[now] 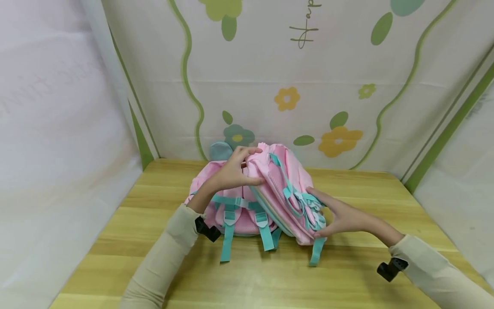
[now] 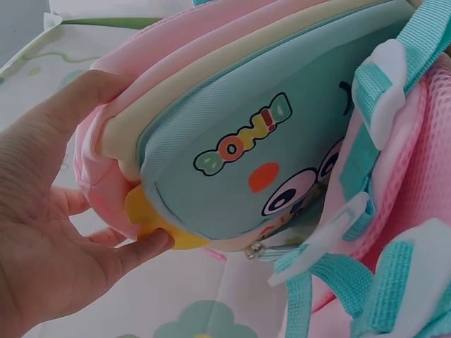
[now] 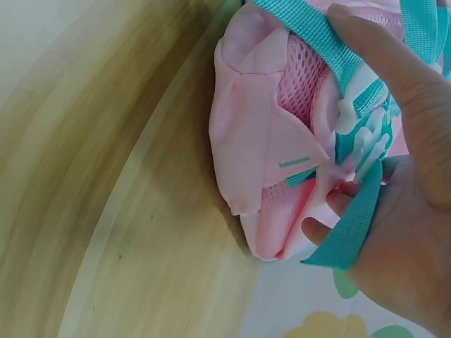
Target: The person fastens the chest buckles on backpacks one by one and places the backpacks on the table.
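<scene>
Two pink backpacks with teal straps are side by side on the wooden table. My left hand (image 1: 231, 172) grips the top end of the tilted backpack (image 1: 278, 193), thumb on one side and fingers on the other. Its pale teal front panel (image 2: 211, 127), printed with cartoon eyes and letters, faces the other backpack (image 1: 250, 222). At the lower end, my right hand (image 1: 341, 216) holds the tilted backpack by its strap side, the thumb over a teal strap (image 3: 310, 32) and white buckles. A loose strap end (image 3: 349, 229) hangs across that palm.
The other backpack stands behind and left, straps towards me, with a round blue-grey ear (image 1: 221, 151) on top. A white flower-printed cloth (image 1: 247, 56) rises behind the wooden table (image 1: 154, 240), and more cloth hangs at both sides.
</scene>
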Tool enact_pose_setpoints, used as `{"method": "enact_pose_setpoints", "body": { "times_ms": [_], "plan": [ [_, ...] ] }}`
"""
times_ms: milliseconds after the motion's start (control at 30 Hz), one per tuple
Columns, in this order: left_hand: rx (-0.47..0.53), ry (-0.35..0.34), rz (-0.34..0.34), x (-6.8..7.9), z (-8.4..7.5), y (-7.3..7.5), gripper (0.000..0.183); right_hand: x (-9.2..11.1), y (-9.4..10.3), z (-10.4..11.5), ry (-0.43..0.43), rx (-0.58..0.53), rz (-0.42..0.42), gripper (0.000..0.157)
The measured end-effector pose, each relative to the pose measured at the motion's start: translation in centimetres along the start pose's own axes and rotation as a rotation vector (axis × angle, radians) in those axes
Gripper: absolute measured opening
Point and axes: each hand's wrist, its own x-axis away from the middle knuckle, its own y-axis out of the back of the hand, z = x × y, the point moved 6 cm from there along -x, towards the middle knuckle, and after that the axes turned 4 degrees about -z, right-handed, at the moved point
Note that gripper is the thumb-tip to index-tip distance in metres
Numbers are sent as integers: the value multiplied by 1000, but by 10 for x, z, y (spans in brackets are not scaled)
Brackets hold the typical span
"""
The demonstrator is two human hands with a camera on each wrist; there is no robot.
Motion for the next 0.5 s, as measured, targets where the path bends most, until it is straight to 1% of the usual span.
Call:
{"method": "enact_pose_setpoints", "body": {
  "times_ms": [167, 300, 500],
  "plan": [
    [-58, 35, 44, 5, 4, -5, 81, 3, 0, -6, -4, 12, 10, 124],
    [-108, 25, 62, 6, 3, -11, 82, 7, 1, -16, -24, 24, 19, 127],
    [-115, 21, 76, 6, 1, -23, 84, 14, 5, -30, -56, 22, 24, 131]
  ]
}}
